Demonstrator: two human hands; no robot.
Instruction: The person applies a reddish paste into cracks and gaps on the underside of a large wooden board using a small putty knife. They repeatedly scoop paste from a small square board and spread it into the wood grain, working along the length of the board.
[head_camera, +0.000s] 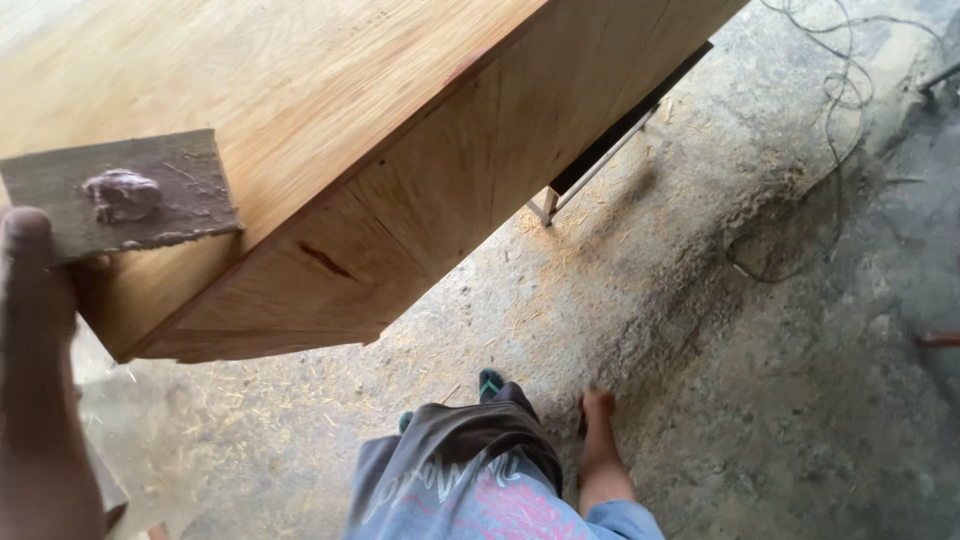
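Observation:
My left hand (35, 370) comes up along the left edge of the view, blurred and close to the camera. Its thumb rests on the near edge of a flat grey-green board (190, 185), which it holds over the corner of a large plywood cabinet (330, 120). A lump of pale putty (122, 194) sits on the board. The cabinet's top and side panels are bare light wood, and a dark reddish streak (325, 260) marks the side. My right hand is out of view.
Below lies a rough concrete floor (760, 380) strewn with sawdust. My legs and feet (597, 410) stand near the cabinet's corner. A thin metal leg (548, 208) shows under the cabinet. Tangled cables (840, 90) lie at the top right.

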